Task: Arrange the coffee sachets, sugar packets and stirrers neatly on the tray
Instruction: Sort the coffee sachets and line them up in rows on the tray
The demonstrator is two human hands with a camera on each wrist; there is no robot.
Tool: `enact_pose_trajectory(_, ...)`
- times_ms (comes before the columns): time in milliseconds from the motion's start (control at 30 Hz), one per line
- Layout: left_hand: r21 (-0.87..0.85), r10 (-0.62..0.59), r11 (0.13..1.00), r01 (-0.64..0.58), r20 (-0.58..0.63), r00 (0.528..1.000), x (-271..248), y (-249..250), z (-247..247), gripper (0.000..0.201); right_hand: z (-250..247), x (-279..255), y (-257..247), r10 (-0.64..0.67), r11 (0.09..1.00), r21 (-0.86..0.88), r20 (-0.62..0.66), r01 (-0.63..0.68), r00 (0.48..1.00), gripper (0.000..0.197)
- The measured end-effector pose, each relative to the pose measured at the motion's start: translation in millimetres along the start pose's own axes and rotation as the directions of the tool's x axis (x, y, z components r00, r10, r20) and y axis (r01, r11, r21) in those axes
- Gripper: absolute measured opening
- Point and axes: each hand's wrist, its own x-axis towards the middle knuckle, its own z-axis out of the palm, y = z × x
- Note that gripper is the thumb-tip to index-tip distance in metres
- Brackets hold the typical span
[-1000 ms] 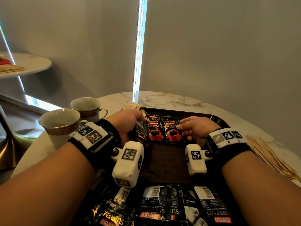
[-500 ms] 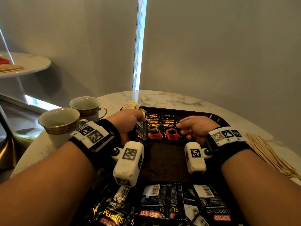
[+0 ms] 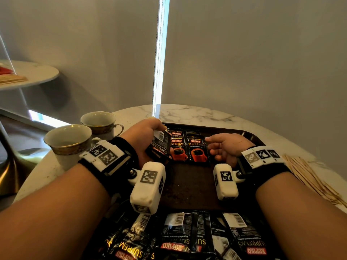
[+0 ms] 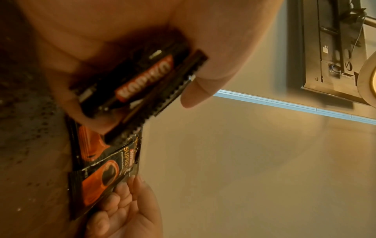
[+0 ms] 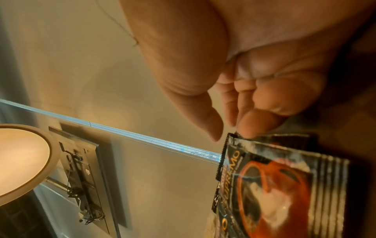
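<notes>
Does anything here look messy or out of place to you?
Yes. The coffee sachets at the near edge lie jumbled, overlapping and mostly upside down, unlike the tidy sachets on the tray. The wooden stirrers sit loose on the table, off the tray. The left hand holds one sachet tilted.

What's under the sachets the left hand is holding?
The left hand grips a few sachets tilted over the tray's left side. Beside them two face-up sachets lie flat. The tray directly beneath the held ones is hidden.
</notes>
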Motion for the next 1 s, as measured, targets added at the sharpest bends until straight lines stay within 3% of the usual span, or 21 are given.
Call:
enact_pose_trajectory(167, -0.107, 0.045, 0.993, -0.040, 0.051, 0.998, -6, 5, 0, 0.037, -3, -4, -9, -0.049, 0.996, 0.069, -0.041, 0.052, 0.998, 0.013)
enact_pose_trajectory(300, -0.164, 0.088, 0.984, -0.075, 0.070, 0.994, -7, 6, 1, 0.041, 1, -17, -26, -0.204, 0.973, 0.111, 0.019, 0.201, 0.979, 0.009)
enact_pose_trajectory(433, -0.132, 0.125, 0.984, -0.116, 0.055, 0.991, -12, 8, 5, 0.027, 12, -40, -42, -0.390, 0.921, 0.094, 0.171, 0.379, 0.905, 0.012)
enact_pose_trajectory(633, -0.206, 0.194, 0.962, -0.179, 0.053, 0.980, -18, 10, 8, 0.030, 25, -60, -45, -0.393, 0.911, 0.105, 0.513, 0.398, 0.764, 0.030)
enact_pose_trajectory(767, -0.262, 0.226, 0.944, -0.199, 0.077, 0.971, -19, 10, 9, 0.039, 33, -56, -39, -0.415, 0.882, 0.017, 0.501, 0.471, 0.759, 0.032)
enact_pose_trajectory(1000, -0.225, 0.236, 0.950, -0.216, 0.068, 0.969, -14, 10, 7, 0.031, 36, -63, -39, -0.466, 0.842, -0.018, 0.481, 0.539, 0.743, 0.033)
